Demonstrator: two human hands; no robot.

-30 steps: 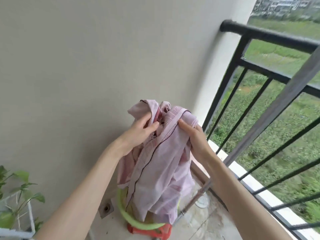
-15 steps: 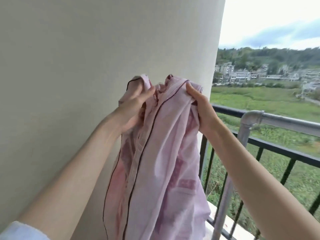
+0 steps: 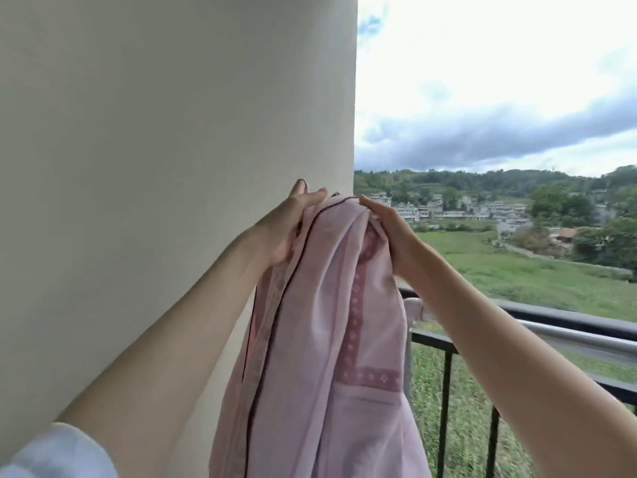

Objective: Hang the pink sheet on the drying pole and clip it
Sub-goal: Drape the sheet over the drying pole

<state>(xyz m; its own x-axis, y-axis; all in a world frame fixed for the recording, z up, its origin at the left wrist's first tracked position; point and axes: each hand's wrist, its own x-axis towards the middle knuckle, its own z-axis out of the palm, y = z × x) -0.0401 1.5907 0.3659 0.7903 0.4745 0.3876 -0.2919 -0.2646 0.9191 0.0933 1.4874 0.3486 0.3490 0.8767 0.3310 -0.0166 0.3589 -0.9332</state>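
Both hands grip the bunched pink sheet (image 3: 320, 339) overhead: left hand (image 3: 289, 229) at ten o'clock, right hand (image 3: 389, 232) at two.

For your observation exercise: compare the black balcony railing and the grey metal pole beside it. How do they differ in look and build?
The black railing is dark and matte with vertical bars under it; the grey pole is pale, shiny and a bare tube. The railing's top sits slightly higher than the pole. The pole's left end disappears behind the pink sheet. Both run roughly level along the balcony edge.
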